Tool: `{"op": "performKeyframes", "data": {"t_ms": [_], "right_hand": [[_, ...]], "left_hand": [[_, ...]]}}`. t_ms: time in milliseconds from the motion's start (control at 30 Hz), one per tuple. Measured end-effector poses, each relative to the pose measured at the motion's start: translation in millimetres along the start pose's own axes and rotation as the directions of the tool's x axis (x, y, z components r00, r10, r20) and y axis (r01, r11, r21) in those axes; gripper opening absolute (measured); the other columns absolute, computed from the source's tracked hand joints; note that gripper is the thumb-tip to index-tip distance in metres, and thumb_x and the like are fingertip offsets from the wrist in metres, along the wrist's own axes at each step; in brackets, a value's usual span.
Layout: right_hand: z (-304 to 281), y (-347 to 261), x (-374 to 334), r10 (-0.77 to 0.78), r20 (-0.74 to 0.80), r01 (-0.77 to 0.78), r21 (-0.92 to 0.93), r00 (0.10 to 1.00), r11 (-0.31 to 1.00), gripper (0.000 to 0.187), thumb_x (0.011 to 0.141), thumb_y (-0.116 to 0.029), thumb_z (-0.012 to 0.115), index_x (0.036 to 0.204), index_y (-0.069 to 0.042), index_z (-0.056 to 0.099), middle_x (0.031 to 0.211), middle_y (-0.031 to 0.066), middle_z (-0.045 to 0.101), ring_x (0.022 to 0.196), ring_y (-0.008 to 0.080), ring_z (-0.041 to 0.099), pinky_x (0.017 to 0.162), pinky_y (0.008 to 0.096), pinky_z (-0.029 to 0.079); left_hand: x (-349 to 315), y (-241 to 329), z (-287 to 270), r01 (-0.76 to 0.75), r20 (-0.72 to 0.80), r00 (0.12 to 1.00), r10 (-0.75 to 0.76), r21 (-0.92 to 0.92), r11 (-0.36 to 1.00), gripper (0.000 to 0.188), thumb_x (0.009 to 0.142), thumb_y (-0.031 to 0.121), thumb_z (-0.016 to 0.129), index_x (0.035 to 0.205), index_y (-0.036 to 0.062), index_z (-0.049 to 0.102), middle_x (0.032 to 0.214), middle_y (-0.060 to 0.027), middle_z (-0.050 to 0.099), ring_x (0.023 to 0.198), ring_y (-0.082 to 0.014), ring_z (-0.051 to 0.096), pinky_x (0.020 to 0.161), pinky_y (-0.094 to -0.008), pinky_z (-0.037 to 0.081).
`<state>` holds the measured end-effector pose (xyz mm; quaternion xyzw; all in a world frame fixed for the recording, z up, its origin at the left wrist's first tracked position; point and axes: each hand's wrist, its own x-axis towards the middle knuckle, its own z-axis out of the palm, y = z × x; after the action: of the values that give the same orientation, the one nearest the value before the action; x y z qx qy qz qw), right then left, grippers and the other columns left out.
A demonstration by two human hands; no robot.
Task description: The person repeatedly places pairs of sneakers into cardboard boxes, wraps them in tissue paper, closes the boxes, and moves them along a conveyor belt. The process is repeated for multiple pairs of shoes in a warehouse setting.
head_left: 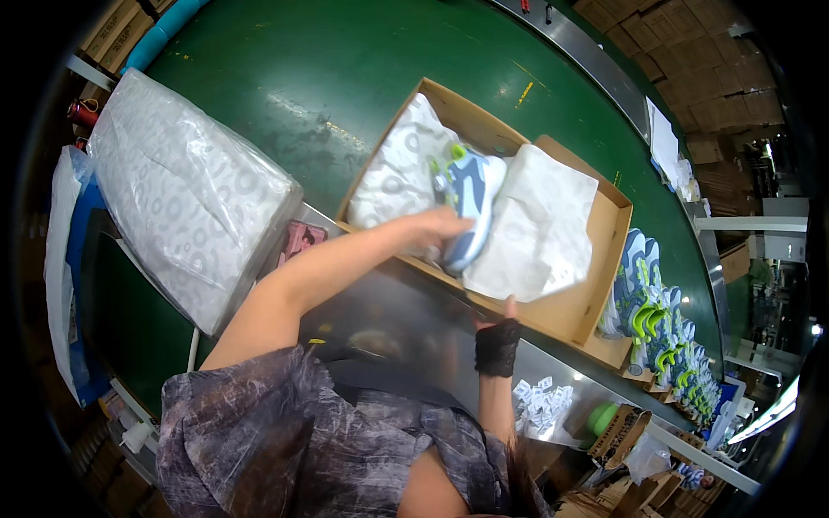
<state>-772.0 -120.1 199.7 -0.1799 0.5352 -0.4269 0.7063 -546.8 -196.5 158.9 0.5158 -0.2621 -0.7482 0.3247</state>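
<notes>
A brown cardboard shoebox (615, 250) lies open and slanted on the bench. Inside are white patterned wrapping paper (544, 216) and a blue, white and lime-green sneaker (477, 194). My left hand (442, 226) reaches over the box's near left wall and is closed on the sneaker's near end; some of its fingers are hidden. My right hand (498, 316), with a black band round the wrist, is at the box's near wall. Its thumb points up at the rim and its other fingers are partly hidden below.
A plastic-covered stack of patterned paper (190, 186) stands to the left, beside a pink item (302, 239). Several similar sneakers (661, 319) line up at right on the green belt (311, 60). Small white packets (542, 399) lie near the front edge by a green ball-like object (602, 420).
</notes>
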Motion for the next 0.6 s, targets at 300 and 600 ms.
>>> {"op": "performKeyframes", "data": {"t_ms": [300, 600], "right_hand": [[26, -8, 3, -0.555, 0.651, 0.459, -0.759, 0.518, -0.461, 0.056, 0.063, 0.006, 0.048, 0.117, -0.007, 0.048, 0.128, 0.0208, 0.04, 0.115, 0.0346, 0.04, 0.088, 0.0438, 0.03], [32, 14, 4, -0.386, 0.749, 0.379, -0.625, 0.538, -0.683, 0.065, 0.063, 0.003, 0.047, 0.125, -0.015, 0.044, 0.133, 0.0192, 0.034, 0.12, 0.0371, 0.032, 0.094, 0.0507, 0.024]], "left_hand": [[-73, 25, -28, -0.51, -0.671, 0.576, 0.467, 0.152, 0.847, 0.041, 0.091, 0.036, 0.039, 0.097, -0.0019, 0.055, 0.078, -0.0082, 0.055, 0.074, -0.018, 0.056, 0.068, -0.0314, 0.046], [-48, 16, -65, -0.064, -0.415, 0.887, 0.201, 0.321, 0.945, 0.058, 0.082, 0.049, 0.048, 0.114, 0.0002, 0.051, 0.105, -0.0138, 0.057, 0.098, -0.0286, 0.051, 0.089, -0.0371, 0.037]]}}
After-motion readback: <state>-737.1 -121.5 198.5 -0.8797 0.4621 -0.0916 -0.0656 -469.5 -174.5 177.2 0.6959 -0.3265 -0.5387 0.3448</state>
